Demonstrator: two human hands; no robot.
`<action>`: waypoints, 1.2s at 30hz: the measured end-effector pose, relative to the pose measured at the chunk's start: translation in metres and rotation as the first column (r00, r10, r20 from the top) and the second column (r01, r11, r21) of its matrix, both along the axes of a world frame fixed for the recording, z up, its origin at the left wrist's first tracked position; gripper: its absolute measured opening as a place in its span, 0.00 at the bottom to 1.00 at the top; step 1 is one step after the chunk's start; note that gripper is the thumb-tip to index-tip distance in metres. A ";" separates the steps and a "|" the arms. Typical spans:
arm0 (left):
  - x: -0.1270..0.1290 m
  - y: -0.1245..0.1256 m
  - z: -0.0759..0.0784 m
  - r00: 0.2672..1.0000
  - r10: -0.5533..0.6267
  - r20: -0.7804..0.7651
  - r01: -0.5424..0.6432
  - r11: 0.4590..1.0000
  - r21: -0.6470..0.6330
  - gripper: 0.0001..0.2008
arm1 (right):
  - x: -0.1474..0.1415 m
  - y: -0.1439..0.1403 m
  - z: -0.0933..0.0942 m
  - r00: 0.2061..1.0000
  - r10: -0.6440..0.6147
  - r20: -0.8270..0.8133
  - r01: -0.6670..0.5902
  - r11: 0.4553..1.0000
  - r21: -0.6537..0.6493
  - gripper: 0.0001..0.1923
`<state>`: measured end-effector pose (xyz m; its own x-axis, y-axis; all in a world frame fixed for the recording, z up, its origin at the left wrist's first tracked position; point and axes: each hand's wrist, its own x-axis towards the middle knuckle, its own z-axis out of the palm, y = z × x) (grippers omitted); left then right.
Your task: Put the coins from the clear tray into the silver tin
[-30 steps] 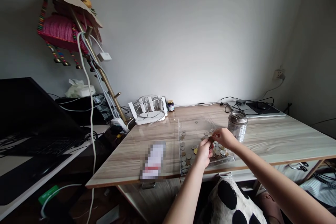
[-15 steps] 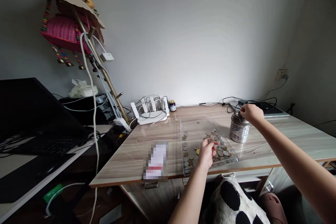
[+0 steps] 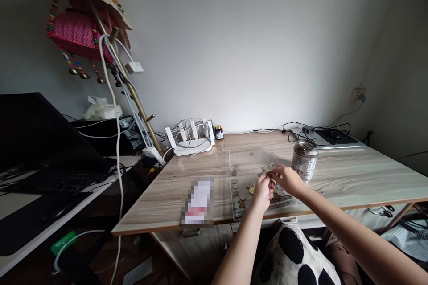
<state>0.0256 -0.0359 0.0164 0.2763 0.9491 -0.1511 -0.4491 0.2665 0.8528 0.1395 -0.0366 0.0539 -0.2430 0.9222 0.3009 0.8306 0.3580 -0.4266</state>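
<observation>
A shallow clear plastic tray (image 3: pixel 241 159) lies on the desk with many loose coins (image 3: pixel 242 197) in it, one of them a yellow coin (image 3: pixel 252 190). Over the tray, my left hand (image 3: pixel 262 193) is closed, its thumb and fingers pinched at a coin mostly hidden by the fingers. My right hand (image 3: pixel 288 180) meets those fingertips from the right in a pinch; whatever lies between its fingers is too small to make out. Just beyond the right hand stands an upright patterned tin (image 3: pixel 304 162) with a slotted metallic lid.
A blurred-out paper (image 3: pixel 198 202) lies left of the tray. At the back are a white router (image 3: pixel 194 146) and a small dark jar (image 3: pixel 219 132). A closed laptop (image 3: pixel 341 140) with a mouse and cables sits back right; an open black laptop (image 3: pixel 40 142) stands far left.
My right hand has come down and left from the tin's lid to my left hand's fingertips. The left hand stays over the tray. The view has shifted slightly.
</observation>
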 end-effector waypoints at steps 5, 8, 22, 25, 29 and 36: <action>-0.001 0.001 -0.001 0.999 -0.006 0.038 0.009 0.997 -0.078 0.13 | 0.021 0.015 0.017 0.976 0.009 -0.216 0.007 0.997 0.075 0.11; -0.002 0.001 -0.003 1.000 0.016 0.027 -0.012 0.994 -0.109 0.19 | 0.054 0.029 0.055 0.951 -0.133 -0.280 0.194 0.960 0.201 0.12; 0.002 -0.004 0.001 1.000 -0.008 0.003 0.007 0.999 0.050 0.06 | 0.119 0.051 0.080 0.797 -0.554 0.239 0.535 0.832 0.146 0.11; 0.002 -0.004 0.003 1.000 -0.002 0.001 0.002 0.999 0.039 0.08 | 0.098 0.038 0.079 0.846 -0.514 0.143 0.458 0.837 0.299 0.13; 0.002 0.000 -0.001 0.999 0.036 -0.005 -0.036 0.998 0.048 0.10 | 0.050 0.013 0.053 0.997 -0.079 0.020 0.077 0.991 0.109 0.14; 0.003 0.003 -0.005 0.999 0.001 0.047 -0.005 0.997 0.073 0.06 | 0.008 0.007 0.001 0.990 0.048 -0.136 -0.057 0.996 -0.064 0.09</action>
<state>0.0281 -0.0333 0.0114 0.2787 0.9580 -0.0677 -0.4899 0.2024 0.8479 0.1472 -0.0292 0.0550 -0.2527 0.9286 0.2718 0.7450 0.3660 -0.5577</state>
